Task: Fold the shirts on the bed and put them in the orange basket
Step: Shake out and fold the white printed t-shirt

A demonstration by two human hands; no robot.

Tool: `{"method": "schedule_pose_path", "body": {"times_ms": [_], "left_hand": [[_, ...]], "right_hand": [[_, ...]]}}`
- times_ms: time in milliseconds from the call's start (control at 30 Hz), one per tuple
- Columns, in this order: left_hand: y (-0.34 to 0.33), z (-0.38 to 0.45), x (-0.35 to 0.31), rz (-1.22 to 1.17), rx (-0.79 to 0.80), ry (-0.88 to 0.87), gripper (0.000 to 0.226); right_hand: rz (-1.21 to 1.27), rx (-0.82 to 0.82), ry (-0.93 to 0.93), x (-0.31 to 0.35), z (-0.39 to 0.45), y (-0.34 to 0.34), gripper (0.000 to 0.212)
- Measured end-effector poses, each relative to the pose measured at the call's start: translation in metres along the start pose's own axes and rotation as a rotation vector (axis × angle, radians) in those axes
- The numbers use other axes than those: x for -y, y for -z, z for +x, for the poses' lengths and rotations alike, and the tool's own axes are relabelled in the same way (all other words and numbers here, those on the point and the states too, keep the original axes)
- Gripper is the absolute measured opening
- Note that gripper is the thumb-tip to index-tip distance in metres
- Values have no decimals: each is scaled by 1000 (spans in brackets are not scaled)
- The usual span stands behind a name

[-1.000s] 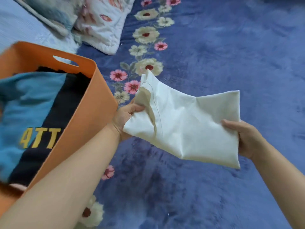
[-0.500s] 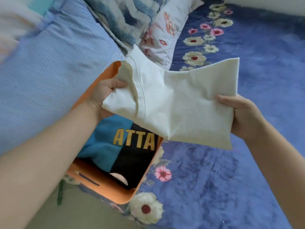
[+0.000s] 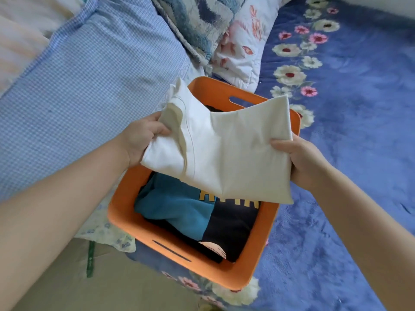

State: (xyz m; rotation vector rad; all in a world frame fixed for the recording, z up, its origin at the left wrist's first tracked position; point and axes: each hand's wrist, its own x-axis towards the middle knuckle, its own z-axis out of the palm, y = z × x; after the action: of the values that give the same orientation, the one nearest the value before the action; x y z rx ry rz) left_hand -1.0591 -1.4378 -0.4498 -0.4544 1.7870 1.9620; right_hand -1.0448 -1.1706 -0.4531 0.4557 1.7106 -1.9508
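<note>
while my left hand [image 3: 143, 140] and right hand [image 3: 301, 160] pinch the folded white shirt [image 3: 224, 151] over the basket [image 3: 125, 212], it hides my fingers, most yellow lettering on the blue-black shirt [image 3: 179, 205] inside

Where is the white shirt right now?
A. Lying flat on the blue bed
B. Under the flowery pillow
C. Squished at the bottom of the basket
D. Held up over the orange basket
D: both hands, left hand and right hand, hold the folded white shirt in the air above the basket, which already holds a blue and black shirt.
</note>
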Motion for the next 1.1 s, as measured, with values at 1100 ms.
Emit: {"method": "schedule_pose_path", "body": {"times_ms": [1100], "left_hand": [[-33,119,56,1017,-199,-362,65]], "right_hand": [[-1129,-540,69,-57,101,-19,57]]}}
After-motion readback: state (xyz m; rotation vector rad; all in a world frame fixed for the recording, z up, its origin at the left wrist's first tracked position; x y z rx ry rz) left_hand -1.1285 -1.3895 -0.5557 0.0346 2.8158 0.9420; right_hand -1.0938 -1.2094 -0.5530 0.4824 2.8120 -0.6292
